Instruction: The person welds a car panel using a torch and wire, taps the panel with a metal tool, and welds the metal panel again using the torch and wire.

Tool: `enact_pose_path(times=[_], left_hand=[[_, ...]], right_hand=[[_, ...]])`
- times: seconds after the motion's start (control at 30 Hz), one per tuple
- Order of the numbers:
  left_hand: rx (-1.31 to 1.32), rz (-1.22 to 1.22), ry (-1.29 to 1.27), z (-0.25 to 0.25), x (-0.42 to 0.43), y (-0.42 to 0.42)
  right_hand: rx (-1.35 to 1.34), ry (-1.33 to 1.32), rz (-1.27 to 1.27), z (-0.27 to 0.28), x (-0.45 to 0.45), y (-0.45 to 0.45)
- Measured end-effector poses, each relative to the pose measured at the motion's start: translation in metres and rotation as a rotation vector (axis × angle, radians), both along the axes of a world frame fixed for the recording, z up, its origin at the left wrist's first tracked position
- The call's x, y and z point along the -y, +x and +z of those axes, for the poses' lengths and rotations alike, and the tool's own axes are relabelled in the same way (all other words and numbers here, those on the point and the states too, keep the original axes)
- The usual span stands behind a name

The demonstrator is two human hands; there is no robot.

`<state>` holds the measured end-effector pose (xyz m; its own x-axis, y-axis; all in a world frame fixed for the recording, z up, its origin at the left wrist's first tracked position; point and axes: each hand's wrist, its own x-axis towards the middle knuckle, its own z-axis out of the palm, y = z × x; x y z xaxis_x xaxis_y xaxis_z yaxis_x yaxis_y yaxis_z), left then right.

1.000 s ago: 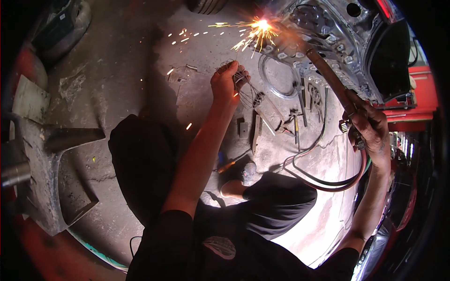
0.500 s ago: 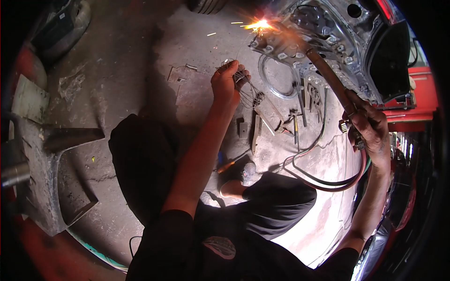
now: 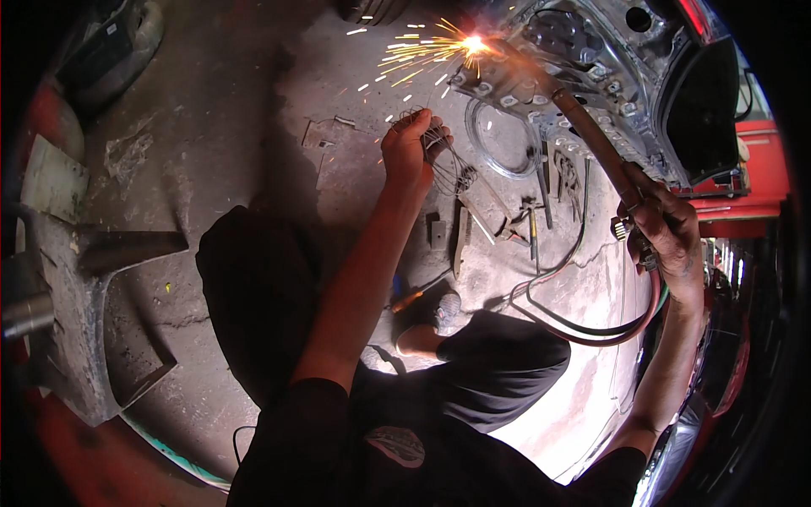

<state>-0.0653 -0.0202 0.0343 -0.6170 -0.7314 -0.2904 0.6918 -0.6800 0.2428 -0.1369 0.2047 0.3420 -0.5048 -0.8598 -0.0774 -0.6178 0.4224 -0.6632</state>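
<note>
My left hand (image 3: 409, 148) is closed on a tangled bundle of thin wire (image 3: 452, 173), whose loops hang out to the right of the fingers. My right hand (image 3: 666, 226) is wrapped round the handle of a long torch (image 3: 591, 127) that slants up and to the left. At the torch's tip a bright glow (image 3: 475, 44) throws orange sparks leftward, at the edge of a bare metal car body part (image 3: 574, 63). Red and dark hoses (image 3: 604, 338) curve away below my right hand.
A coil of wire (image 3: 500, 148) lies on the concrete floor, near a hammer (image 3: 533, 228), a screwdriver (image 3: 409, 300) and several other tools. At the left stands a worn metal stand (image 3: 80, 296). A red object (image 3: 760, 165) is at the right; a tire (image 3: 372, 8) is at the top.
The spray of sparks shrank to a small burst half a second ago and is now wide again, spreading left. Both hands and the torch have stayed almost still.
</note>
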Motion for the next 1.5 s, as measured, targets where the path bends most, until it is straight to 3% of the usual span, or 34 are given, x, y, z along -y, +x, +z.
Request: enact_pose_path(times=[0.93, 1.1, 1.13, 1.2, 1.3, 1.4, 1.47, 1.5], left_hand=[[0.009, 0.072, 0.062, -0.007, 0.003, 0.002], [-0.024, 0.03, 0.066, -0.035, -0.013, 0.021], [-0.038, -0.023, 0.006, -0.032, -0.02, 0.027], [-0.061, -0.133, -0.115, -0.023, -0.035, 0.039], [0.198, -0.141, -0.299, 0.011, -0.044, 0.063], [0.342, -0.244, -0.408, -0.022, -0.011, 0.084], [0.541, -0.187, -0.441, 0.001, -0.003, 0.103], [0.61, -0.18, -0.453, -0.002, 0.01, 0.11]], right_hand=[[0.089, -0.045, -0.015, -0.01, -0.007, 0.001], [0.232, -0.128, 0.089, -0.089, -0.019, 0.009], [0.416, -0.162, 0.001, -0.11, -0.013, 0.025], [0.414, -0.129, 0.041, -0.145, 0.005, 0.045], [0.506, -0.161, 0.062, -0.203, 0.025, 0.057], [0.404, -0.386, 0.308, -0.251, 0.045, 0.054], [0.524, -0.341, 0.279, -0.284, 0.056, 0.025], [0.738, -0.164, 0.175, -0.293, 0.055, -0.002]])
